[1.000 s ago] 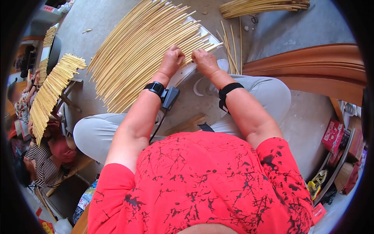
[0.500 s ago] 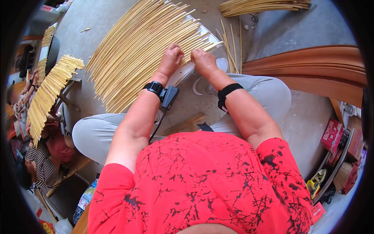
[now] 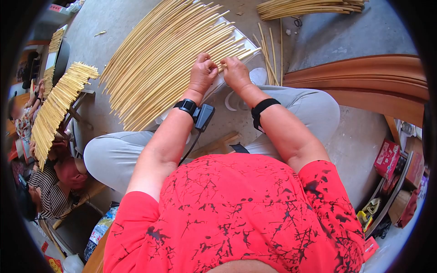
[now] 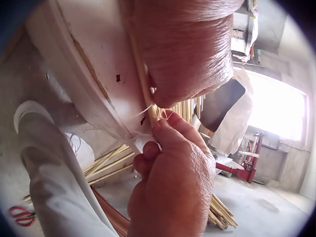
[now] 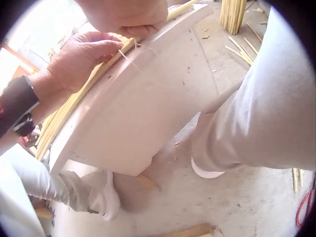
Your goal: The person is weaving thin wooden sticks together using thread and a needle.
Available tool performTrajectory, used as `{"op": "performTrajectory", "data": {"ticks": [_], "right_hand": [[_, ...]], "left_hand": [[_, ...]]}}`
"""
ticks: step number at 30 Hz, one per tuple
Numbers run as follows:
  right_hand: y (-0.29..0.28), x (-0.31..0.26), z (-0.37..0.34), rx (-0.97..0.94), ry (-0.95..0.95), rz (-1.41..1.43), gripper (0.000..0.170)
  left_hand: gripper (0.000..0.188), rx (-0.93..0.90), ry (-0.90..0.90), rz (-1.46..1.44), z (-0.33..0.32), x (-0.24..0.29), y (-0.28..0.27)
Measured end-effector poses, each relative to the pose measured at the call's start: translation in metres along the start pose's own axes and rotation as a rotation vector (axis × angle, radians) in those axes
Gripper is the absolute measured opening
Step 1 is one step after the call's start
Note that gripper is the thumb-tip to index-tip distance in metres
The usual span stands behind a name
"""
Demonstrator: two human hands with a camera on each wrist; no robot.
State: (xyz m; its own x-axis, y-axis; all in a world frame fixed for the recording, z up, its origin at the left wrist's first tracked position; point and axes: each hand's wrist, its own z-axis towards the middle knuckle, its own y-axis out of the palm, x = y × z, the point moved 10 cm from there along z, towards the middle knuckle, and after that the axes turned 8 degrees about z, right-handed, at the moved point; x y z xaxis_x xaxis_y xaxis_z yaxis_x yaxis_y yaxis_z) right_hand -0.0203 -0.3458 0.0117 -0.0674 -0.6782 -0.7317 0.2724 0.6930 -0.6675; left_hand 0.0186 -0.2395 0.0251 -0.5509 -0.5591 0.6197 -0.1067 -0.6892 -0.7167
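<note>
Thin pale sticks [image 3: 150,68] lie side by side in a wide mat over a curved white board [image 5: 133,108]. At the mat's near edge, a white string [image 5: 129,60] passes around the outermost stick [image 4: 143,81]. My left hand [image 3: 203,74] pinches the string between thumb and forefinger, close over that stick. Right beside it, my right hand [image 3: 236,73] has thumb and forefinger pinched on the string at the same stick, its other fingers curled. In the left wrist view, the left hand's fingertips are partly hidden behind its own palm.
Loose sticks [image 3: 272,54] lie on the floor at right, with a bundle [image 3: 314,9] beyond. A curved brown wooden piece [image 3: 355,75] stands beside my knee. Red-handled scissors [image 4: 22,216] rest on the floor. At left, two people sit by another stick mat [image 3: 63,109].
My left hand has shifted right, toward the right hand, and my right hand has come slightly left, so the fingertips are closer together. The mat stays about where it was.
</note>
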Motion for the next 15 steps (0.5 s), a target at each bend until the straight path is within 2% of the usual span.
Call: {"op": "performTrajectory", "data": {"ticks": [4,7,10,15], "right_hand": [[0.0,0.006,0.003,0.012,0.056,0.05,0.007],[0.001,0.012,0.004,0.009,0.095,0.097,0.007],[0.001,0.014,0.005,0.006,0.104,0.105,0.006],[0.0,0.012,0.006,-0.026,0.063,0.087,0.005]], "left_hand": [[0.007,0.028,0.071,0.034,0.001,0.009,-0.005],[0.007,0.001,0.047,0.035,0.002,0.01,-0.002],[0.007,0.022,0.101,0.084,0.002,0.015,-0.003],[0.006,0.011,0.07,0.074,0.003,0.014,-0.002]]}}
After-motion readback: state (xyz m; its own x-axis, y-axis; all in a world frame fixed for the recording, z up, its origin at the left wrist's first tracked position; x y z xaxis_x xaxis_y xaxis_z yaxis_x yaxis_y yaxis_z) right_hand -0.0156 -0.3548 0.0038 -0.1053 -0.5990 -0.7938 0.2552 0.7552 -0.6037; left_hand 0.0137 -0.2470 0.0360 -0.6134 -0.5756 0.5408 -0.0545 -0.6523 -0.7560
